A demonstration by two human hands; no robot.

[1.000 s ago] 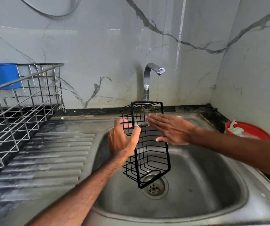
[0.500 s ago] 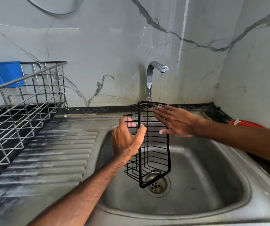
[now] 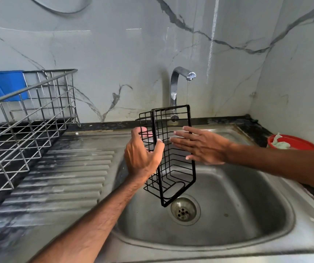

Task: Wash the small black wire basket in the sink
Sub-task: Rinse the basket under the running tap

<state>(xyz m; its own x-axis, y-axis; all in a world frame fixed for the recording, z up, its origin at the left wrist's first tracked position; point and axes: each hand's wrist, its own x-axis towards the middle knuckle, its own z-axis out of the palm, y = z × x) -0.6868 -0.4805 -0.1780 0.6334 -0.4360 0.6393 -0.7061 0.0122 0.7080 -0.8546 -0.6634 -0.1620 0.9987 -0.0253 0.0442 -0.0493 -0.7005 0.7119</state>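
1. The black wire basket [image 3: 175, 164] stands on end in the air over the sink [image 3: 247, 205]. Its lower end hangs just above the drain [image 3: 183, 209], and its upper end is near the faucet [image 3: 175, 86].
2. The left hand [image 3: 142, 158] grips the left side of the basket. The thumb [image 3: 159, 147] lies on the front frame bar, and the fingers curl round behind the wires.
3. The right hand [image 3: 203, 147] lies flat against the right side of the basket. Its fingers [image 3: 182, 138] are straight and slightly spread.
4. A thin stream of water [image 3: 188, 92] falls from the faucet spout to the top right corner of the basket.
5. A ribbed drainboard [image 3: 67, 177] lies left of the sink bowl. A metal dish rack [image 3: 19, 130] stands at its far left, with a blue container [image 3: 4, 84] hung on it.
6. A red bowl [image 3: 294, 143] holding a green cloth [image 3: 279, 143] sits on the counter at the right.
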